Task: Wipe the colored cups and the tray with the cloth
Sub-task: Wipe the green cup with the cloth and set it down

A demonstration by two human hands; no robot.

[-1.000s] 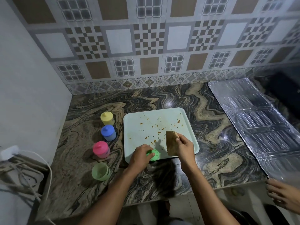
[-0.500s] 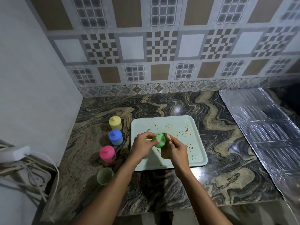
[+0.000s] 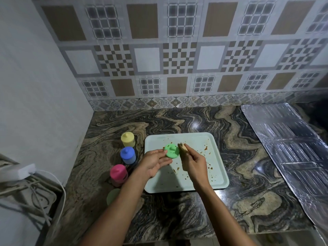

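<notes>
A marbled countertop (image 3: pixel 177 213) runs below a patterned tile wall (image 3: pixel 177 50), with a sheet of foil (image 3: pixel 287 150) along its right side and a pale tray (image 3: pixel 214 148), spattered with brown specks, lying near the middle. Left of the tray stand a yellow cup (image 3: pixel 127 139), a blue cup (image 3: pixel 128 155), a pink cup (image 3: pixel 118 174) and an open green cup (image 3: pixel 112 196) half hidden behind the left forearm. Over the tray the left hand (image 3: pixel 154 163), fingers loosely curled, holds a green lid (image 3: pixel 171 151) at its fingertips, while the right hand (image 3: pixel 195 166) is closed around a tan cloth (image 3: pixel 183 148) touching the lid's right edge.
</notes>
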